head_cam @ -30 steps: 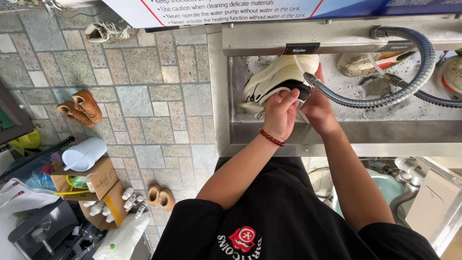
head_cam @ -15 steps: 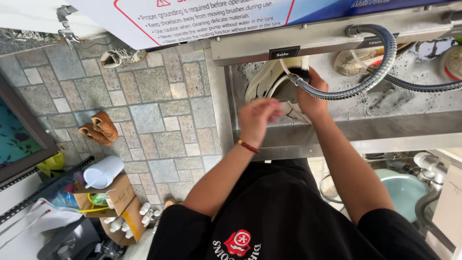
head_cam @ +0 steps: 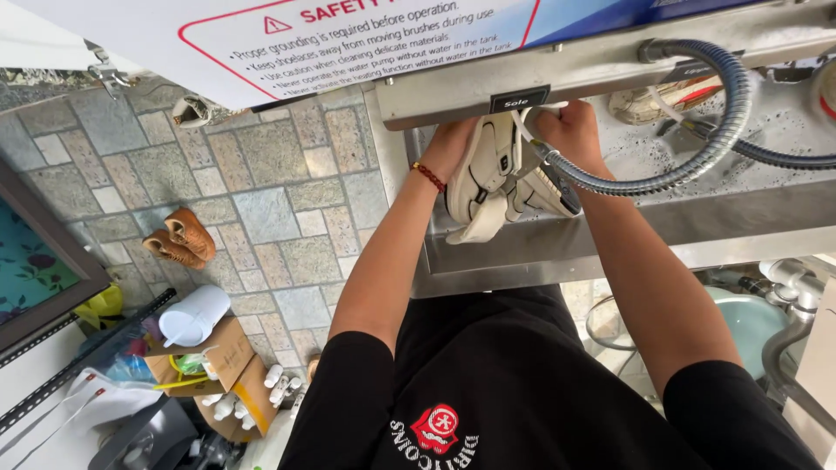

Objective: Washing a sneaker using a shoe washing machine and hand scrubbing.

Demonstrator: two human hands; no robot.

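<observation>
While both arms reach forward over a steel sink (head_cam: 557,248), the left hand (head_cam: 453,144) is wrapped around the side of a white shoe (head_cam: 492,178), its fingers closed on the shoe's upper near the far end, and a red bracelet (head_cam: 428,176) sits on that wrist. The right hand (head_cam: 570,130) is clamped on the other side of the same shoe, so the shoe hangs between the two hands just above the sink's near wall, its dark-trimmed opening turned towards the camera and its far end tucked under the steel edge of the machine (head_cam: 601,74) above. A grey ribbed hose (head_cam: 697,170) loops from the upper right of the machine down across the sink, and its end lies against the right hand and the shoe. Further right in the wet, foamy basin lies another shoe (head_cam: 649,104), pale with red marks, partly hidden by the hose. A white sign with a red border (head_cam: 348,43) hangs over the top of the view. To the left, on the paved floor (head_cam: 261,209), a pair of brown shoes (head_cam: 178,239) stands well apart from the sink. Nearer the person's feet, a cardboard box (head_cam: 231,365) holds small white bottles and a white jug (head_cam: 193,315).
</observation>
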